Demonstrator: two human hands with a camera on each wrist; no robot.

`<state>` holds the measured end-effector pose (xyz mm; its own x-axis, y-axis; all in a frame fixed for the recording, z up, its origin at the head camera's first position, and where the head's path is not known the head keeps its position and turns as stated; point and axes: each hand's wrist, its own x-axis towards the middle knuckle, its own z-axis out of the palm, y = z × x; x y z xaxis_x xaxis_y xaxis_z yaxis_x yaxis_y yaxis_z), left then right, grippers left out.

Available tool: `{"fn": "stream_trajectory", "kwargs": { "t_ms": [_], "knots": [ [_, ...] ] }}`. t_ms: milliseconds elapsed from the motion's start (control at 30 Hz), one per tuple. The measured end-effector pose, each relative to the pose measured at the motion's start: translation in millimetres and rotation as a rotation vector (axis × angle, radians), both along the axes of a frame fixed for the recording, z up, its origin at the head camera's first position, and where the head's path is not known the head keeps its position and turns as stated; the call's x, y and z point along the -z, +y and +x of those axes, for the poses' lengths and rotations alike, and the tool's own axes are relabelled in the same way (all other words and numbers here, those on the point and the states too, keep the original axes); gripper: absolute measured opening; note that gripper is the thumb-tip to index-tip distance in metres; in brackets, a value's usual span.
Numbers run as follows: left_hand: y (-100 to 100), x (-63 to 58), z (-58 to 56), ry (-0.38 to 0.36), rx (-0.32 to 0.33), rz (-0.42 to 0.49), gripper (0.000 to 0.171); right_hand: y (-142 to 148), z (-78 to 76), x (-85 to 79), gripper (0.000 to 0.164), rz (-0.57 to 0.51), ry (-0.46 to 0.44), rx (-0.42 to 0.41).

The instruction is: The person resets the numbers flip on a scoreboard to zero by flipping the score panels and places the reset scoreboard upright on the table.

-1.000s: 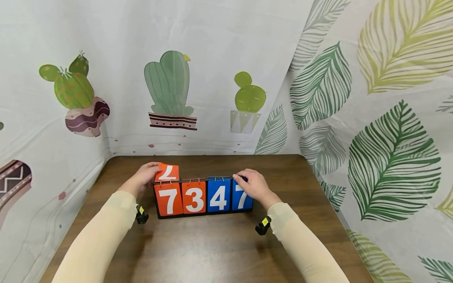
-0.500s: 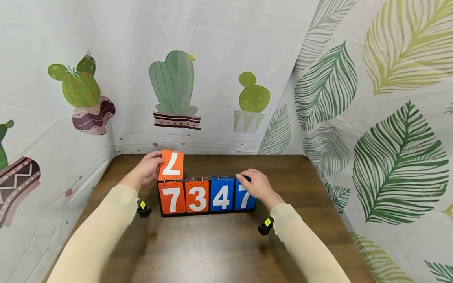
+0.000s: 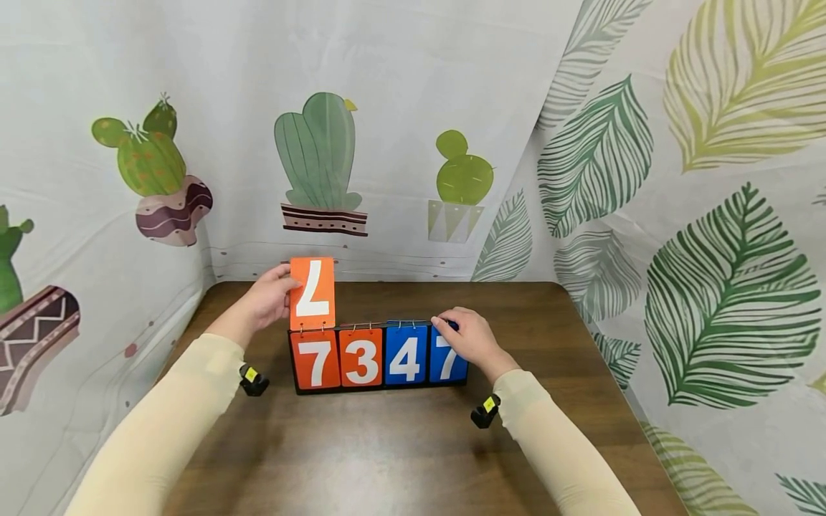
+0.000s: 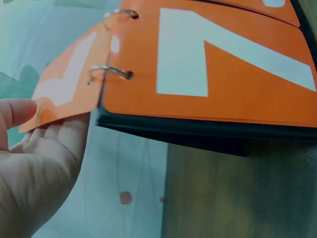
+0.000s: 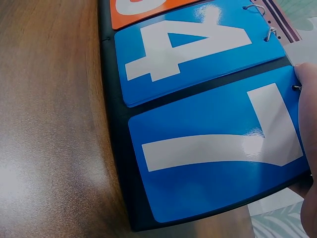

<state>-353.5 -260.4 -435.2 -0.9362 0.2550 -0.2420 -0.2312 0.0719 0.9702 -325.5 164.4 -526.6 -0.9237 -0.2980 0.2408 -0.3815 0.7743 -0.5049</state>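
A black flip scoreboard [image 3: 382, 388] stands on the table, showing 7 and 3 on orange cards and 4 and 7 on blue ones. My left hand [image 3: 267, 297] pinches the left edge of a raised orange number card [image 3: 312, 292], its 7 upside down above the leftmost ring pair. In the left wrist view the thumb [image 4: 17, 113] lies on the card's face and the fingers behind it. My right hand [image 3: 470, 335] grips the scoreboard's top right corner, thumb in front, partly covering the blue 7 card [image 5: 213, 148]. The fingers behind the board are hidden.
The brown wooden table [image 3: 387, 451] carries the scoreboard near its back half. Behind it hangs a white cloth [image 3: 387, 72] printed with cacti, and a leaf-printed cloth [image 3: 600, 287] borders the right side. Black wrist cameras [image 3: 485, 412] sit under both sleeves.
My left hand has lifted the orange 7 card from leaning low behind the top edge to standing upright above it. The right hand keeps its hold on the corner.
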Motion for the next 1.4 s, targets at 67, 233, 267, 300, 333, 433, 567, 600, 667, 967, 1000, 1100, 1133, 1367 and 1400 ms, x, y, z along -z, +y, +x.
{"fn": "stream_trajectory", "kwargs": {
  "t_ms": [67, 233, 267, 300, 333, 433, 567, 600, 667, 967, 1000, 1100, 1133, 1367, 1400],
  "knots": [
    [0, -2.7, 2.2, 0.012, 0.009, -0.001, 0.050, 0, 0.1, 0.2, 0.043, -0.002, 0.002, 0.000],
    [-3, -1.7, 6.2, 0.065, 0.046, -0.011, 0.053, 0, 1.1, 0.4, 0.044, -0.005, -0.002, 0.003],
    [-4, -1.1, 7.3, 0.080, 0.059, -0.014, 0.051, -1, 1.5, 0.2, 0.044, -0.005, -0.003, 0.004],
    [-4, -1.1, 9.1, 0.093, 0.070, -0.017, 0.048, -1, 1.6, 0.2, 0.044, -0.003, -0.006, 0.005],
    [-5, -1.7, 11.3, 0.106, 0.080, -0.019, 0.045, -1, 1.9, 0.0, 0.045, -0.001, -0.008, 0.005],
    [-5, -4.8, 18.8, 0.147, 0.106, -0.050, 0.035, 0, 2.6, -0.6, 0.046, 0.001, -0.014, 0.005],
    [-2, -10.3, 28.9, 0.205, 0.109, -0.136, 0.030, 1, 3.3, -0.7, 0.045, -0.007, -0.003, 0.006],
    [-1, -11.4, 30.8, 0.221, 0.106, -0.161, 0.031, 1, 3.3, -0.5, 0.044, -0.007, 0.002, 0.007],
    [2, -13.1, 33.7, 0.245, 0.089, -0.193, 0.032, 2, 3.6, -0.1, 0.044, -0.009, 0.010, 0.010],
    [7, -15.2, 39.5, 0.323, 0.013, -0.236, 0.034, 0, 3.6, -2.0, 0.046, 0.000, -0.018, 0.001],
    [6, -15.2, 40.2, 0.338, 0.013, -0.254, 0.034, 0, 3.4, -2.6, 0.046, 0.001, -0.020, -0.001],
    [1, -13.9, 41.2, 0.378, 0.028, -0.323, 0.032, -1, 2.2, -3.8, 0.048, 0.006, -0.027, 0.000],
    [0, -12.8, 41.1, 0.383, 0.037, -0.345, 0.031, -1, 1.9, -4.0, 0.048, 0.006, -0.030, 0.002],
    [-4, 0.7, 37.5, 0.378, 0.097, -0.464, 0.030, -1, 1.0, -3.3, 0.046, 0.014, -0.033, 0.015],
    [-4, 2.6, 37.0, 0.375, 0.097, -0.466, 0.030, -1, 1.1, -3.0, 0.047, 0.013, -0.032, 0.014]
  ]
}}
